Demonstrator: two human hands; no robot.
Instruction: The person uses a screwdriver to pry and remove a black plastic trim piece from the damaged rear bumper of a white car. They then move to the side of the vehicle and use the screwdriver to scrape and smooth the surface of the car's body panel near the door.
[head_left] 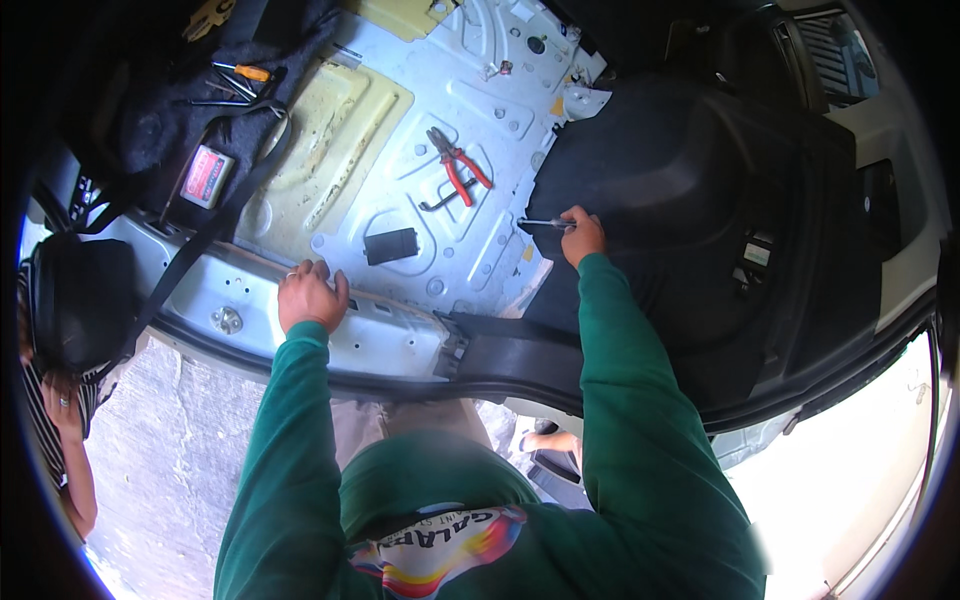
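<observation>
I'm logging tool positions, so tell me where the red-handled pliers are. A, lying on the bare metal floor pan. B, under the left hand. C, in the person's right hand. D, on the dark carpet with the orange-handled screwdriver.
A: the red-handled pliers lie loose on the metal floor pan, apart from both hands; the right hand holds a slim metal tool.

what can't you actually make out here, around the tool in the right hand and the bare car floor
- Head view: working tip of the slim metal tool in the right hand, too small, against the dark carpet.
- Floor pan beneath that carpet, covered.
- Palm of the left hand on the door sill, hidden.
- Red-handled pliers: jaws too small.
</observation>
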